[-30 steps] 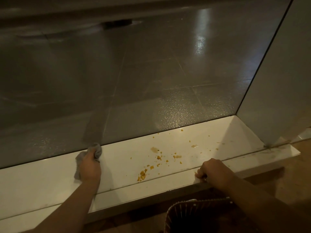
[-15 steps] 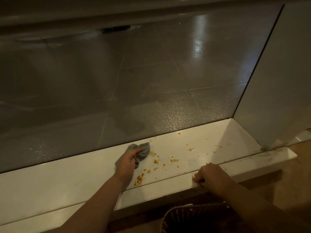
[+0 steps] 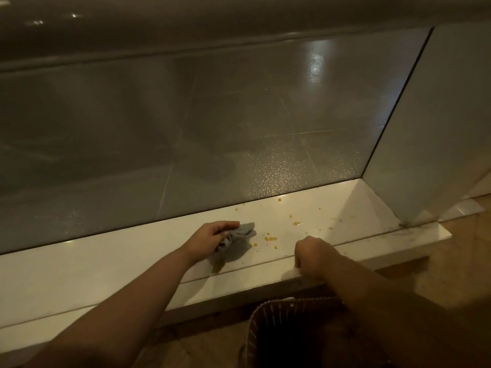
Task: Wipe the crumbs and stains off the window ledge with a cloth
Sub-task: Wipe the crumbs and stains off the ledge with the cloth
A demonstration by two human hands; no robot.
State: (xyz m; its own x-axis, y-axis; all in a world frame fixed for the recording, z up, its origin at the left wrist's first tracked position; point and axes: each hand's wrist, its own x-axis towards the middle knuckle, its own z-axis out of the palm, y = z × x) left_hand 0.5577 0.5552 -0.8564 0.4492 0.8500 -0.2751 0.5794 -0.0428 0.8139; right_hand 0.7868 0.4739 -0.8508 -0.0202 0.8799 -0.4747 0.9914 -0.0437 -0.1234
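Observation:
A white window ledge (image 3: 111,264) runs below a dark frosted pane. My left hand (image 3: 210,239) grips a grey cloth (image 3: 235,247) that lies bunched on the ledge's middle. Yellow crumbs (image 3: 271,238) are scattered just right of the cloth, with more near the glass and a small wet stain (image 3: 297,223) further right. My right hand (image 3: 314,257) is curled over the ledge's front edge, right of the cloth; whether it holds anything is hidden.
A dark wicker wastebasket (image 3: 287,335) stands on the wooden floor under my right forearm. A pale wall panel (image 3: 438,128) closes the ledge at the right. The glass pane (image 3: 212,128) rises directly behind the ledge.
My left hand has swept the cloth rightward along the ledge and over the crumb pile near the front. My right hand stayed on the front edge.

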